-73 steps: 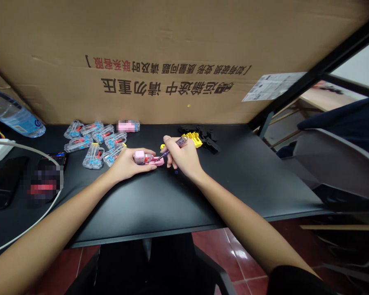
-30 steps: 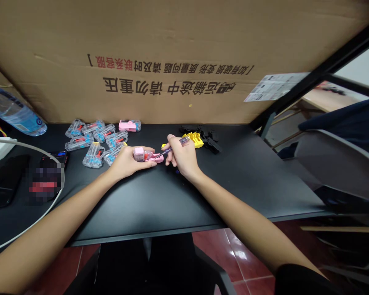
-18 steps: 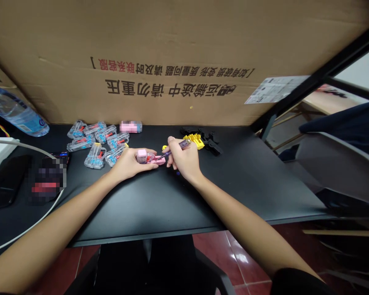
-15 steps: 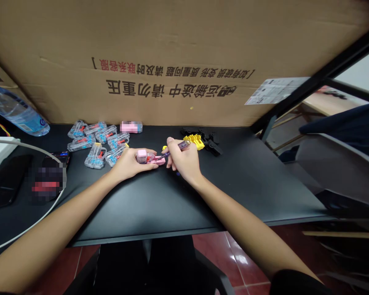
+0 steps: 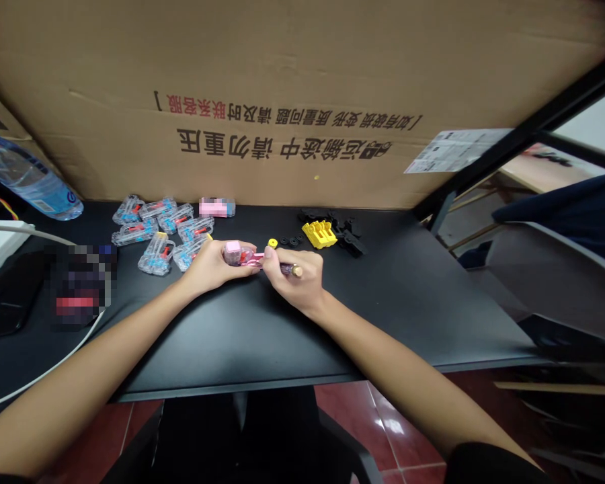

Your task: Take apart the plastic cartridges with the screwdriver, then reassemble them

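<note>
My left hand point(image 5: 210, 269) is closed around a small pink and clear plastic toy point(image 5: 233, 251) with a red part inside, held just above the table. In my right hand point(image 5: 298, 277) is a slim pen-shaped tool point(image 5: 290, 269), dark with a gold end. Its gold end points right, and its tip is hidden by my fingers beside the toy. The right fingertips meet the toy's right end. Just beyond them lie a yellow ring point(image 5: 273, 243) and several small black rings point(image 5: 292, 241).
Several clear plastic toys point(image 5: 154, 254) with blue and red parts lie at left, near a pink piece point(image 5: 216, 207). Yellow parts point(image 5: 319, 234) and black parts point(image 5: 351, 238) sit right of centre. A bottle point(image 5: 35, 185), power strip point(image 5: 0, 245) and cable point(image 5: 81, 349) are at far left. A cardboard box point(image 5: 282, 60) stands behind.
My right hand has lowered and turned, so the tool's gold end now points right and lower. The rings beyond my hand have come into view. My left hand stays nearly in place.
</note>
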A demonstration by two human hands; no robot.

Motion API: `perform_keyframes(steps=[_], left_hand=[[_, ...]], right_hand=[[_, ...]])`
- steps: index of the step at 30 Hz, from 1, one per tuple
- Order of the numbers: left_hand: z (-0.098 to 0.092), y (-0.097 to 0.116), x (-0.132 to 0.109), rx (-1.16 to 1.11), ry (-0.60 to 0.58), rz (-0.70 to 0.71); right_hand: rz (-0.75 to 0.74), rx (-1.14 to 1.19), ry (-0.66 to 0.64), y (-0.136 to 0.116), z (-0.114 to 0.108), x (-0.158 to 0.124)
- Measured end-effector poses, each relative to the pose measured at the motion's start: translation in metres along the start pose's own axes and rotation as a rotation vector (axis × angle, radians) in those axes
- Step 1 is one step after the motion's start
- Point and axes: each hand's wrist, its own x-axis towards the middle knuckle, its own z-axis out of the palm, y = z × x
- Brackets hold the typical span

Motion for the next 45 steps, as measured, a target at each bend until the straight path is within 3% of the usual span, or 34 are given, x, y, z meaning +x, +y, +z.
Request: perform_keyframes(steps=[3,9,12,26,45], left_hand=[[0.000,0.001,-0.001,0.009,-0.006,-0.001],[0.000,0.004,-0.003,0.004,-0.056,0.003],[0.000,0.002,-0.004,0.015,-0.064,0.003],[-0.002,0.003,-0.004,0.020,-0.097,0.055],[-0.003,0.000,-0.005,0.063,-0.217,0.064]], right_hand=[[0.040,0.083,0.075,0.000,-0.001,0.002],[0.480,0.318,0.129,0.002,-0.006,0.017],[0.587,0.358,0.106,0.007,-0.006,0.022],[0.611,0.373,0.065,0.009,-0.005,0.022],[0.782,0.499,-0.044,0.027,-0.003,0.032]])
